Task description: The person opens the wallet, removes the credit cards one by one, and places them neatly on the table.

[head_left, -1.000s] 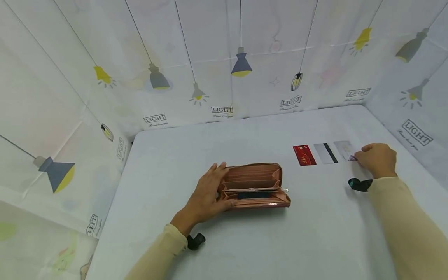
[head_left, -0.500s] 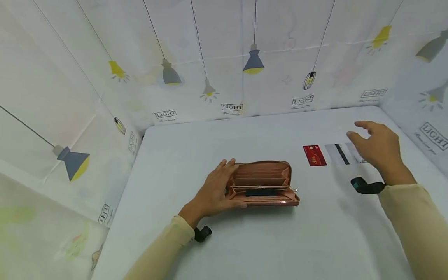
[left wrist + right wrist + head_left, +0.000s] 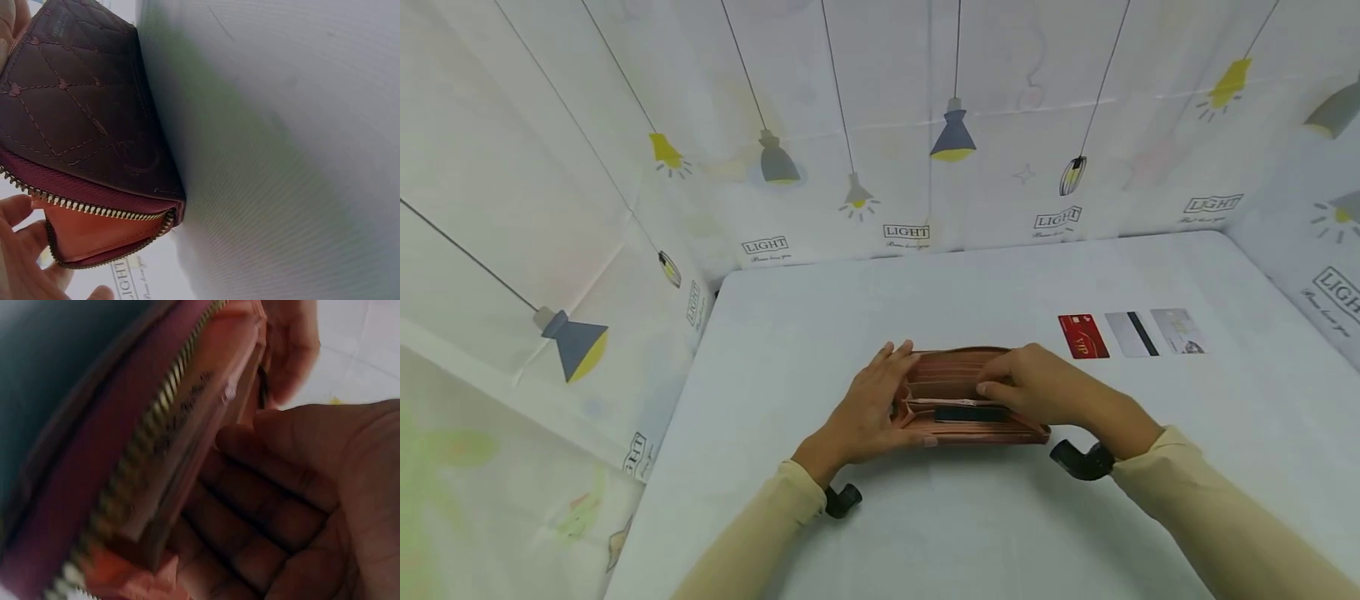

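**Right hand back at the wallet**

Since half a second ago my right hand (image 3: 1037, 387) has left the three cards at two o'clock and come to the open wallet (image 3: 958, 377) at table centre. Its fingers curl into the upper card slots, thumb near the dark card (image 3: 970, 413); whether it pinches anything, I cannot tell. My left hand (image 3: 868, 408) grips the wallet's nine o'clock end. Another card probably comes out next.

The right hand (image 3: 1045, 392) hides the wallet's (image 3: 951, 392) right half; the right wrist view is blurred.
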The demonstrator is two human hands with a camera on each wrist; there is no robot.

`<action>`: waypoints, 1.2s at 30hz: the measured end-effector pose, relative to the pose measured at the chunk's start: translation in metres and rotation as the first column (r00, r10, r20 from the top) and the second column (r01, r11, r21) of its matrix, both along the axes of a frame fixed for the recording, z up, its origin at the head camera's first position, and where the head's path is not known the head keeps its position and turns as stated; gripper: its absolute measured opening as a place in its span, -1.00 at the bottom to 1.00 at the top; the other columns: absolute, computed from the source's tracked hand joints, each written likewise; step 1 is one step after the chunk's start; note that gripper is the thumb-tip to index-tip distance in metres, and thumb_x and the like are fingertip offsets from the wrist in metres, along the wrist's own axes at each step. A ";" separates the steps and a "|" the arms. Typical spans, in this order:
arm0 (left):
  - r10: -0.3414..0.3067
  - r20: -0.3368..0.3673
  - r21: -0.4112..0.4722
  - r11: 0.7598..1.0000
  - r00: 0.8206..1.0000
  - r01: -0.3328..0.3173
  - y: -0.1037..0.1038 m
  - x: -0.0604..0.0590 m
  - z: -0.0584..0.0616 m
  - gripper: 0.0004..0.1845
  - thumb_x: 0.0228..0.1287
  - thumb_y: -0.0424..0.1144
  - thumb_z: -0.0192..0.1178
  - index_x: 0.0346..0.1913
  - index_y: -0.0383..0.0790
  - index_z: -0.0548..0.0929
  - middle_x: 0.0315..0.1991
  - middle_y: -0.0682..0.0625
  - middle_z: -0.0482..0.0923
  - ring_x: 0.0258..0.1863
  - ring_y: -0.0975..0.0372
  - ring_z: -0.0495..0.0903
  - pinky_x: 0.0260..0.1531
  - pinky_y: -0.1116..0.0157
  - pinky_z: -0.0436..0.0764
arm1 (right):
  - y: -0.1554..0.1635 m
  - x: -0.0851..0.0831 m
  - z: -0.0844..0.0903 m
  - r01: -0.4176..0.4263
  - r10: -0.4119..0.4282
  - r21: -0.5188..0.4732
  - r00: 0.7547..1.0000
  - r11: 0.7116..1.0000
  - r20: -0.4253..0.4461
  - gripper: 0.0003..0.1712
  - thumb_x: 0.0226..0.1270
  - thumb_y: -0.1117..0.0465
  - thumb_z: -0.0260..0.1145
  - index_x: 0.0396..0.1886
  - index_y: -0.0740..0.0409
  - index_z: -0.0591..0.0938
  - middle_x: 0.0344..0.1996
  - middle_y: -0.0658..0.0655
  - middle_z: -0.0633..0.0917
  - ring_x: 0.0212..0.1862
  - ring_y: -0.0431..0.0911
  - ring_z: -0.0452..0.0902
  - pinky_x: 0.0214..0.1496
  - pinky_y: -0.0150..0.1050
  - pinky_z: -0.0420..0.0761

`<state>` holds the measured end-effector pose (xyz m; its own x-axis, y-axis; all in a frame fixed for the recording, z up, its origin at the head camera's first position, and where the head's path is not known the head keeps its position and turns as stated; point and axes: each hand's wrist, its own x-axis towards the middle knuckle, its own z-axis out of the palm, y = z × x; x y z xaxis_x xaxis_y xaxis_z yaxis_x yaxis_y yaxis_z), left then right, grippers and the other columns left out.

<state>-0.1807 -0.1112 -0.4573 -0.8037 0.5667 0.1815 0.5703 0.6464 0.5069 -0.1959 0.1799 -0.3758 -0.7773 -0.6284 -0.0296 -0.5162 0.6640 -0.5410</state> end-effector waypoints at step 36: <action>0.013 -0.042 0.048 0.999 0.999 -0.011 0.006 0.005 -0.008 0.23 0.11 0.33 0.50 0.68 -0.06 0.05 0.71 -0.02 -0.05 0.70 0.08 -0.21 0.55 -0.21 0.09 | 0.025 -0.010 0.021 0.128 -0.144 -0.079 0.954 0.989 -0.264 -0.80 0.51 0.32 0.32 0.03 0.19 0.76 -0.26 0.09 0.81 -0.38 -0.15 0.59 -0.31 -0.17 0.66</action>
<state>-0.1757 -0.1055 -0.4658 -0.8016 0.5466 0.2422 0.5839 0.6289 0.5133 -0.2062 0.2050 -0.3552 -0.8295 -0.5104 0.2266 -0.5550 0.7085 -0.4358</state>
